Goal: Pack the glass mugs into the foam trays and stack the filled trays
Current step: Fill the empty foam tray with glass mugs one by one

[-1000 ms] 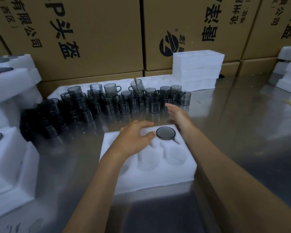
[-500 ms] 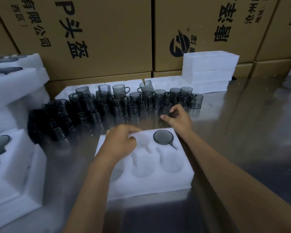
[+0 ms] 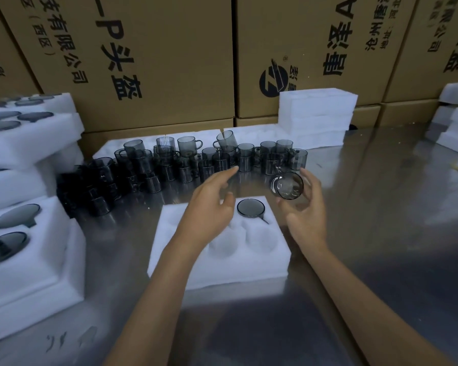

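The person's right hand [image 3: 306, 207] holds a smoky glass mug [image 3: 287, 185] in a grip that curls round its side, tilted so the open mouth faces the camera, in the air just past the far right corner of the foam tray [image 3: 220, 268]. The left hand [image 3: 209, 207] hovers above the tray's left half with relaxed, spread fingers holding nothing, its grip wide and its fingertips aimed toward 12 o'clock. One packed mug [image 3: 250, 207] sits in the tray's far right pocket, handle pointing toward 4 o'clock; the nearer pockets in view hold nothing. The tray lies on the steel counter [image 3: 381, 233]. At 12 o'clock from the tray, a crowd of loose mugs [image 3: 196, 162] stands across the counter. At 9 o'clock sit stacked filled trays [image 3: 29, 249]. A stack of white foam pieces [image 3: 317, 114] rises at 1 o'clock, against cardboard boxes [image 3: 154, 62].
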Demonstrator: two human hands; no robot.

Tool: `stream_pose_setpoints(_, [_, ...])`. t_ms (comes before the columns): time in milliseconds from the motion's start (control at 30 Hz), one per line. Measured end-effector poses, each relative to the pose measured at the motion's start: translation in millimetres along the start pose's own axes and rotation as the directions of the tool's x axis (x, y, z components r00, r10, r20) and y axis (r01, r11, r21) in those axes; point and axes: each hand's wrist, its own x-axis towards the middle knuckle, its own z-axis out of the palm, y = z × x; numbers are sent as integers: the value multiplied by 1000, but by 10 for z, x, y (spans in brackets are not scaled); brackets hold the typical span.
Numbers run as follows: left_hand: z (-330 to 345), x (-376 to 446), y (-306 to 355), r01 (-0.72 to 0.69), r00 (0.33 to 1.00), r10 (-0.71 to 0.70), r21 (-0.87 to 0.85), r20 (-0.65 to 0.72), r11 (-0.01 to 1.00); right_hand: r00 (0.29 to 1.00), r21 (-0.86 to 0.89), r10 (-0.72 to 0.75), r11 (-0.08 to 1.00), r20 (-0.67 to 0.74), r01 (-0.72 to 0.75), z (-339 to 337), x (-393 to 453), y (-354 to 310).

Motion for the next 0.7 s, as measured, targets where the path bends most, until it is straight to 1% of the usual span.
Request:
stream_pose_setpoints(67, [55, -36, 92, -61, 998, 61, 15, 9, 998, 997, -87, -76, 993, -2, 76, -75, -68, -79])
stream_pose_setpoints(167, [97, -74, 188, -159, 987, 159, 91, 17, 983, 990, -57, -136, 989, 30, 137, -192, -184, -256])
stream_pose_setpoints(300, [79, -93, 318, -236, 971, 235, 18, 46, 972, 963, -10, -247, 968, 111, 250, -267, -360, -446])
stream_pose_setpoints(367, [61, -97, 372, -277, 961, 277, 1, 18, 961, 945, -9, -284, 957, 159, 289, -267, -393, -478])
stream_pose_setpoints(433, [16, -103, 420, -267, 964, 266, -25, -22, 963, 935, -17, -307, 949, 179, 315, -258, -404, -492])
stream_pose_setpoints(467, [-11, -105, 439, -247, 969, 247, -27, -19, 969, 933, -35, -315, 945, 176, 326, -254, -411, -493])
stream_pose_setpoints(533, [-60, -116, 472, -191, 981, 191, 0, 30, 982, 936, -70, -308, 944, 170, 323, -255, -422, -473])
stream_pose_setpoints(600, [-99, -129, 499, -136, 988, 134, 11, 82, 991, 943, -69, -271, 955, 193, 289, -261, -429, -448])
stream_pose_setpoints(700, [-154, -138, 539, -94, 986, 88, 32, 144, 995, 949, -58, -216, 970, 231, 235, -249, -451, -440])
